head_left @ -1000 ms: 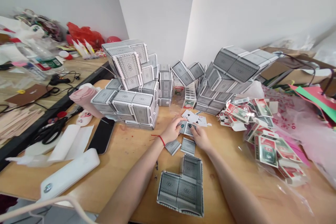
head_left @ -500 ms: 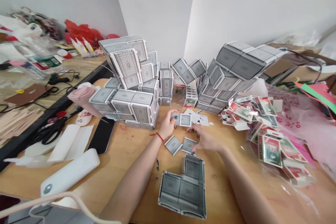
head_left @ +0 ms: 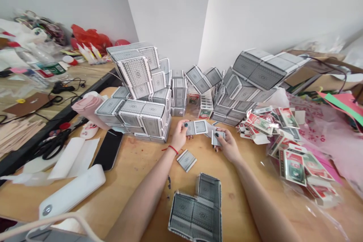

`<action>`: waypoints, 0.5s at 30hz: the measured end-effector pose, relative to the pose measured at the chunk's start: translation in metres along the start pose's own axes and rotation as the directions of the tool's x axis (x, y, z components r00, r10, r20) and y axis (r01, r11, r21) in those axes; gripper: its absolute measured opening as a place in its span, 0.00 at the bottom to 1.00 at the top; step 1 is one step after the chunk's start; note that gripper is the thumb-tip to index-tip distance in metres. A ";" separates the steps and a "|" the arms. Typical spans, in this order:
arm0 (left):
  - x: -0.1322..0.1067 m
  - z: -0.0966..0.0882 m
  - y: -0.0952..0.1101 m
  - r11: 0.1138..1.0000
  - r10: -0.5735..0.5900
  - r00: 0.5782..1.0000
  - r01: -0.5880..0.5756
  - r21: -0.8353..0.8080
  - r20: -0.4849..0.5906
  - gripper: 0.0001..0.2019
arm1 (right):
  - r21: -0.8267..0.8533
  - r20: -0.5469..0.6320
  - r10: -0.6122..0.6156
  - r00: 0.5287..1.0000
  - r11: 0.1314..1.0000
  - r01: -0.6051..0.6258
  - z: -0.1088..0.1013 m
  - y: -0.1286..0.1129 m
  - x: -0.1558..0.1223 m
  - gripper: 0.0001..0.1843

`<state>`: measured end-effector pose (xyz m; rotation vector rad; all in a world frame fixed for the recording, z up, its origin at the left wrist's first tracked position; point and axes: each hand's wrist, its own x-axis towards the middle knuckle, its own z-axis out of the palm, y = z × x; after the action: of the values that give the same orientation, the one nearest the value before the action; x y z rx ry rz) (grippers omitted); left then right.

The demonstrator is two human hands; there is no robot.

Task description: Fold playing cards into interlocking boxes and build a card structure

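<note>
Over the middle of the table (head_left: 141, 166), the left hand (head_left: 180, 133) pinches a card strip (head_left: 200, 126) by its left end; a flat, light hold should spare the creases. Near the front edge stands an open L-shaped box (head_left: 204, 214), card backs lining it. The right hand (head_left: 229, 145) pinches a smaller card piece (head_left: 216, 139), best kept square. Toward the right edge lie cartons (head_left: 293, 164), contents unclear.

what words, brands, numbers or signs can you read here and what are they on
None can be read for certain.
Red-and-green boxes: print too small and blurred.
Bottle label: too blurred.
Pink-and-white plastic: red marks, can't tell if they're letters.
Left-hand card, in the left hand: patterned, no readable text.
Right-hand card, in the right hand: same.
</note>
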<state>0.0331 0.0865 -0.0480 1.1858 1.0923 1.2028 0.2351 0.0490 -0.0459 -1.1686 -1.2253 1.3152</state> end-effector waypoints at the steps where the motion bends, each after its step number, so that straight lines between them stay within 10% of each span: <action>1: 0.000 0.000 0.000 1.000 -0.005 1.000 0.005 -0.004 0.003 0.11 | 0.061 0.008 0.018 1.000 0.998 -0.019 -0.001 0.001 0.001 0.20; 15: -0.002 0.001 0.001 1.000 -0.002 0.995 0.002 -0.007 0.096 0.10 | 0.177 0.111 -0.016 0.994 0.984 -0.004 0.000 -0.005 -0.004 0.25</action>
<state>0.0341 0.0845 -0.0472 1.2241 1.0168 1.1359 0.2354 0.0456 -0.0408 -0.9756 -1.1642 1.4696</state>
